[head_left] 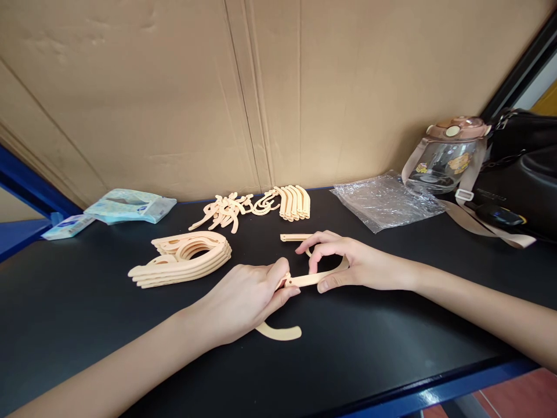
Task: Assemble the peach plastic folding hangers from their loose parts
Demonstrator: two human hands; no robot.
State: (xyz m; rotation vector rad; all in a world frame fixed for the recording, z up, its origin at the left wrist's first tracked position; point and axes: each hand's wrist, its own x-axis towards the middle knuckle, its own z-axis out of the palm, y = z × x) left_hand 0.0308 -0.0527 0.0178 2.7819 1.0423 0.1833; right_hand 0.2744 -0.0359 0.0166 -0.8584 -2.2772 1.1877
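Note:
My left hand [246, 299] and my right hand [359, 262] hold a beige plastic folding hanger part [308, 280] between them, just above the table. My left fingers pinch its end near a small round hole. Thumb and fingers of my right hand grip its long curved arm. Behind my right fingers a straight slotted end [293, 237] shows; I cannot tell whether it belongs to the same part. From under my left hand sticks out a curved beige piece [282, 332]. A stack of beige folding hangers [204, 261] lies to the left of my hands.
At the back of the black table [348, 354] lie a pile of loose curved parts [221, 210] and a row of arm pieces [295, 202]. Blue tissue packs [130, 206] lie back left. A clear plastic bag [387, 200], strapped bottle [452, 157] and black bag [522, 174] are at right.

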